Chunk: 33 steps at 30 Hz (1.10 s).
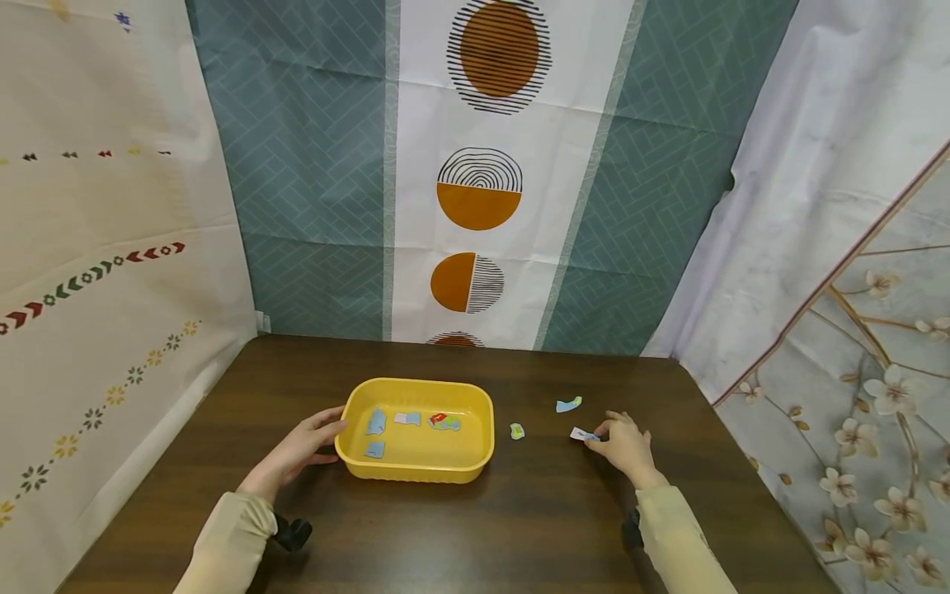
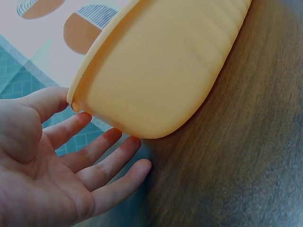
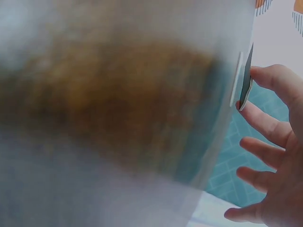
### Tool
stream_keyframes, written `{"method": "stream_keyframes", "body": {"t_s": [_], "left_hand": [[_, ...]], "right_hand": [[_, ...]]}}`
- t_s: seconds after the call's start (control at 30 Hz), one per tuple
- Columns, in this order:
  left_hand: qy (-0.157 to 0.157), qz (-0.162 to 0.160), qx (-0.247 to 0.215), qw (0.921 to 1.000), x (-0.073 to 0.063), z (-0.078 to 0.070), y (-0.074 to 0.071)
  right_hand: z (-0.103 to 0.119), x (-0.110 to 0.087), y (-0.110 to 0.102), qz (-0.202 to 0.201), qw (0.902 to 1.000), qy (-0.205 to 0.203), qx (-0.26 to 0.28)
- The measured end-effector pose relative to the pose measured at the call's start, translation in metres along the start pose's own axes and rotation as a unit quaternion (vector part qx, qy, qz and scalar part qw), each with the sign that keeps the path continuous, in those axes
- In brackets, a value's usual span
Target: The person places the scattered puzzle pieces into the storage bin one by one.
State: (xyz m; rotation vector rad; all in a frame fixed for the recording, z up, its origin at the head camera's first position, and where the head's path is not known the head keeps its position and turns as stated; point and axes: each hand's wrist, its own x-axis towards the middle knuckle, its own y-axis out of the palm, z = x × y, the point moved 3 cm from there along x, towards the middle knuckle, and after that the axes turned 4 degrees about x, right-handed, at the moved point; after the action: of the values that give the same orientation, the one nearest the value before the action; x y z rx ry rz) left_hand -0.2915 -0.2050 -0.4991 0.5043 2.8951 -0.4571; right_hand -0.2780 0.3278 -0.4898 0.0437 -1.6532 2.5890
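A yellow plastic tray (image 1: 416, 472) stands on the brown table, with several flat printed puzzle pieces in it, one of them a blue piece (image 1: 376, 422). At the tray's left end, my left hand (image 1: 308, 443) pinches the rim between thumb and index finger; the other fingers are spread below the rim (image 2: 78, 90). Right of the tray, my right hand (image 1: 626, 445) holds a white-and-blue puzzle piece (image 1: 582, 434) by its edge. In the right wrist view this piece (image 3: 246, 82) appears edge-on between thumb and index finger, the other fingers apart from it.
Two loose pieces lie between tray and right hand: a yellow-green piece (image 1: 517, 431) near the tray and a blue-and-yellow piece (image 1: 569, 404) farther back. Patterned curtains (image 1: 319, 165) enclose the table (image 1: 445, 536) at the back and sides. The glossy tabletop blurs the right wrist view.
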Motion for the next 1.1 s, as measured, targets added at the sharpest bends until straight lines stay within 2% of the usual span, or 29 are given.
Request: {"method": "stream_keyframes", "body": {"t_s": [0.63, 0.83, 1.1], "left_hand": [[0.001, -0.001, -0.008, 1.0000, 0.000, 0.002, 0.002], [-0.002, -0.008, -0.006, 0.9999, 0.000, 0.002, 0.002], [0.001, -0.008, -0.003, 1.0000, 0.001, 0.002, 0.002]], "right_hand": [[0.026, 0.017, -0.011, -0.030, 0.9994, -0.014, 0.011], [0.040, 0.023, -0.012, -0.025, 0.9993, -0.023, 0.016], [0.071, 0.033, -0.012, -0.025, 0.9978, -0.053, 0.031]]}}
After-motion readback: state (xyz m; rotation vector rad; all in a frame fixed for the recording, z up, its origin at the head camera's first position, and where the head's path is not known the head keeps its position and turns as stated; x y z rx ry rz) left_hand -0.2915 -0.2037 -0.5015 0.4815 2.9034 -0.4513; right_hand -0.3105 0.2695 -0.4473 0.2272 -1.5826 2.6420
